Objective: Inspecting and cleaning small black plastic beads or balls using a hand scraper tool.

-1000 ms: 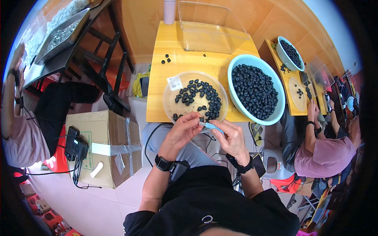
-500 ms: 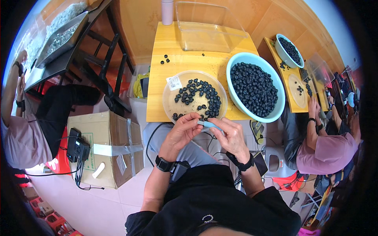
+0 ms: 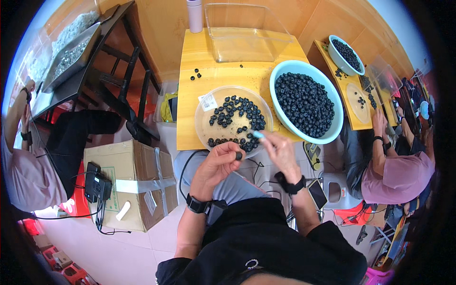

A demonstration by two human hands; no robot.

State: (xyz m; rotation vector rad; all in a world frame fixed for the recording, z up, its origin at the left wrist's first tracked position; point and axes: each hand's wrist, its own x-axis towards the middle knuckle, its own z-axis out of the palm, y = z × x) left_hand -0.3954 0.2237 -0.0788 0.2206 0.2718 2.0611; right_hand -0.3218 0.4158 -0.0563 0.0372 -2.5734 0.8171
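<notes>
Between thumb and fingers, my left hand (image 3: pixel 217 164) pinches a small round black part (image 3: pixel 239 156) over the near edge of the round clear tray. My right hand (image 3: pixel 283 156) is closed on a small light-blue-handled tool (image 3: pixel 258 135), its tip blurred and pointing toward the tray; tool and black part are apart. The clear tray (image 3: pixel 201 126) bears scattered black parts (image 3: pixel 231 110), some with visible holes, and a white label. To its right, a light-blue basin (image 3: pixel 338 105) is heaped with the same black parts (image 3: pixel 305 102).
On the yellow wooden table (image 3: pixel 187 104) stand a clear plastic bin (image 3: pixel 247 45) and a pink bottle (image 3: pixel 194 16). A taped cardboard box (image 3: pixel 126 190) sits at left below it. Co-workers sit on both sides; another blue basin (image 3: pixel 359 70) is at right. Cables hang near my legs.
My right hand has drawn the blue-handled tool away from my left hand, to the right and up. My left hand has lowered slightly, and its black part now shows.
</notes>
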